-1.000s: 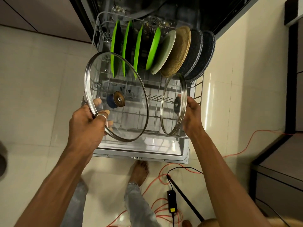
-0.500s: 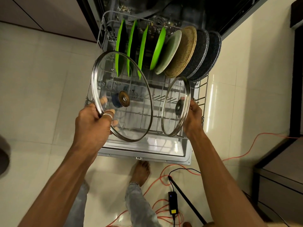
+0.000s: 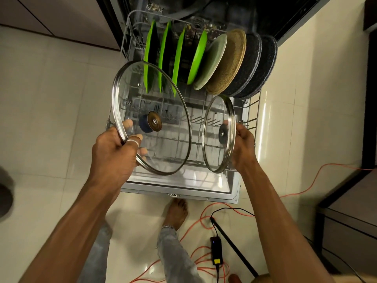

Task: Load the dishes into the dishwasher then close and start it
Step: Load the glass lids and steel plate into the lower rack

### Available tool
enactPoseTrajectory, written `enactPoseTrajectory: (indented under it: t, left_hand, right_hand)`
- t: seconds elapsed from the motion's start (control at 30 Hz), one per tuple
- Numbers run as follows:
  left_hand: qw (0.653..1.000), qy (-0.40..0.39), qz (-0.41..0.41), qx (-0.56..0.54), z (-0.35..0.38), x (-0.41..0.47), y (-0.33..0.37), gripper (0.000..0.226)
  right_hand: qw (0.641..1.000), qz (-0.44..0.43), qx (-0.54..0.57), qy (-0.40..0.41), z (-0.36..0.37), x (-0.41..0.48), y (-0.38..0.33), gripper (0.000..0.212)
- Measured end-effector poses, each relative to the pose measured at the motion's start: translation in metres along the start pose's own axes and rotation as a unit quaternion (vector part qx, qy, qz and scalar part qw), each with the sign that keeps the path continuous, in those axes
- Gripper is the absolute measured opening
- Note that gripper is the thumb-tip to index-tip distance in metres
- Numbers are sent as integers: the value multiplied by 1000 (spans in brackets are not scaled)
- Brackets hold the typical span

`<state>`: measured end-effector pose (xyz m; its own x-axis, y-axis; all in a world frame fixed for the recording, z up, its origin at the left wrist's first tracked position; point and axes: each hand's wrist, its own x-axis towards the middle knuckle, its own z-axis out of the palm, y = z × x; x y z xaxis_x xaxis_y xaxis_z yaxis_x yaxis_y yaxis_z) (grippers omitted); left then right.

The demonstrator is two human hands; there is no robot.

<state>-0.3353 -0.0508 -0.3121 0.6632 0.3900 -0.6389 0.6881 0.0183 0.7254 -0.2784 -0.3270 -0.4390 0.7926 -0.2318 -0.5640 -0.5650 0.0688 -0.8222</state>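
Observation:
My left hand (image 3: 114,152) grips the rim of a large glass lid (image 3: 163,99) with a blue knob, held tilted over the pulled-out lower rack (image 3: 254,111) of the open dishwasher. My right hand (image 3: 243,144) holds a small glass lid (image 3: 214,139) on edge, upright, over the rack's right front part. At the back of the rack stand several green plates (image 3: 196,58), a pale plate (image 3: 214,60), a tan plate (image 3: 230,62) and two dark speckled plates (image 3: 257,66), all on edge.
The dishwasher door (image 3: 183,186) lies open below the rack. My bare foot (image 3: 176,213) stands just before it. Orange cable (image 3: 306,188) and a black power adapter (image 3: 215,250) lie on the tiled floor. A dark cabinet (image 3: 350,217) is at the right.
Both lids stay in my hands, and they have barely shifted over the rack. The view has drifted slightly, so the rack sits a little further right in the frame.

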Motion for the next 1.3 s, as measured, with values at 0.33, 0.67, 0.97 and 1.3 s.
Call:
enactPoseTrajectory:
  t: [0.33, 0.67, 0.97, 1.3]
  left_hand:
    - [1000, 1, -7, -8, -5, 1, 0, 35]
    - [1000, 10, -2, -9, -15, 6, 3, 33]
    - [1000, 10, 0, -14, -20, 12, 0, 34]
    - [999, 2, 26, -21, -25, 5, 6, 35]
  right_hand:
    - [998, -54, 19, -32, 14, -17, -50, 15]
    - [998, -24, 55, -27, 35, -2, -18, 9]
    - [987, 120, 109, -1, 58, 13, -3, 22]
    - [979, 178, -90, 42, 60, 20, -2, 25]
